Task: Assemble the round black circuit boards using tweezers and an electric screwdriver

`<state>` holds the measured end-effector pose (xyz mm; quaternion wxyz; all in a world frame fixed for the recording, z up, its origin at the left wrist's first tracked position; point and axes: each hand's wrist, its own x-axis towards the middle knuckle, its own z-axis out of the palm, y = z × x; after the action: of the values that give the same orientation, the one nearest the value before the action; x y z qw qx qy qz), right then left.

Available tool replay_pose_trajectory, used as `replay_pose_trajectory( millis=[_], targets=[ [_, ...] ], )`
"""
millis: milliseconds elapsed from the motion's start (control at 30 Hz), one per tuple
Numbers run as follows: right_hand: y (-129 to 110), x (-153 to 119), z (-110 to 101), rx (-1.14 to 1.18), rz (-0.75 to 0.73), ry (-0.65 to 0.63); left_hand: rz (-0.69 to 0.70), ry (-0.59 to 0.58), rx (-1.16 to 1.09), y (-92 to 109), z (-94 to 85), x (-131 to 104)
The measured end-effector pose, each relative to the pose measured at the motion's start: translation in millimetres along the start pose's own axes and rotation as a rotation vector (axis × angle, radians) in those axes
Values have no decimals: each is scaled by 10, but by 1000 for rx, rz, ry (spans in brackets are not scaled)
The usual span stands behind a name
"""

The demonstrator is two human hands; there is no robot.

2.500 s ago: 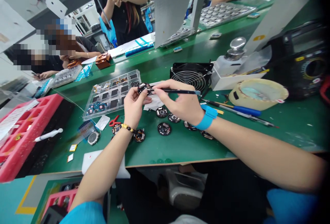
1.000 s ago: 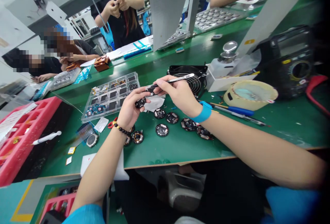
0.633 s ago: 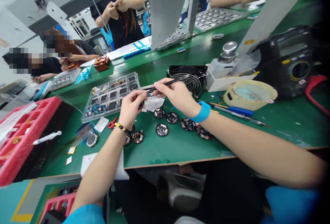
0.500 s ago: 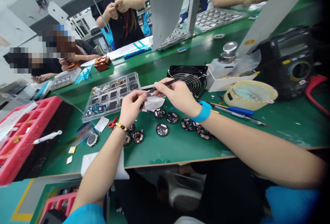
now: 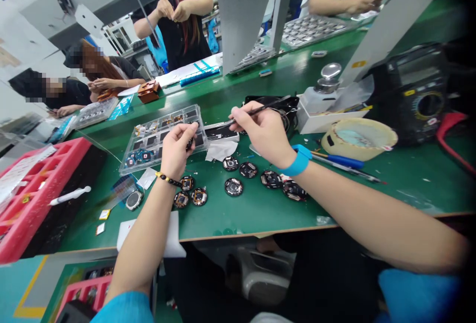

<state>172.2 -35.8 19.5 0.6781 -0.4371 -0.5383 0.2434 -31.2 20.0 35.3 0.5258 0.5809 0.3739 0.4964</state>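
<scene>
My left hand (image 5: 177,148) is closed in a pinch around a small dark part, mostly hidden by the fingers, over the edge of a clear compartment tray (image 5: 145,164). My right hand (image 5: 262,130) grips dark tweezers (image 5: 273,103) near a black fan (image 5: 292,110). Below and between the hands lie round black circuit modules, one of them a single module (image 5: 234,187) in the middle. Two more (image 5: 200,196) (image 5: 187,182) rest beside my left wrist. White tissue (image 5: 222,150) lies between my hands on the green table.
A pink tray (image 5: 22,204) stands at the left. On the right are a yellowish bowl (image 5: 359,137), a blue pen (image 5: 345,161), a white box with a metal-capped bottle (image 5: 327,80) and a black device (image 5: 412,95). Several people work across the table.
My hands have moved apart. The left went left and slightly up, and the right went slightly right with the tweezers. More of the tissue and the modules by my left wrist now shows.
</scene>
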Motion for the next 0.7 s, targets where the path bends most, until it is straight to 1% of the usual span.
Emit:
replay_pose_trajectory(
  millis=[100, 200, 267, 400, 600, 700],
  targets=[
    [35, -24, 21, 4, 12, -30, -40, -4, -91, 28, -22, 12],
    [30, -14, 13, 27, 27, -22, -77, 45, -209, 62, -97, 68],
    [27, 0, 3, 36, 35, -17, -72, 90, -254, 87, -157, 110],
    [52, 17, -8, 46, 50, -28, -10, 134, -242, 123, -243, 151],
    [50, 13, -22, -35, 6, -55, 15, 52, -237, 93, -270, 150],
    [15, -15, -30, -117, -25, -95, 17, 67, -176, 70, -254, 129]
  ],
)
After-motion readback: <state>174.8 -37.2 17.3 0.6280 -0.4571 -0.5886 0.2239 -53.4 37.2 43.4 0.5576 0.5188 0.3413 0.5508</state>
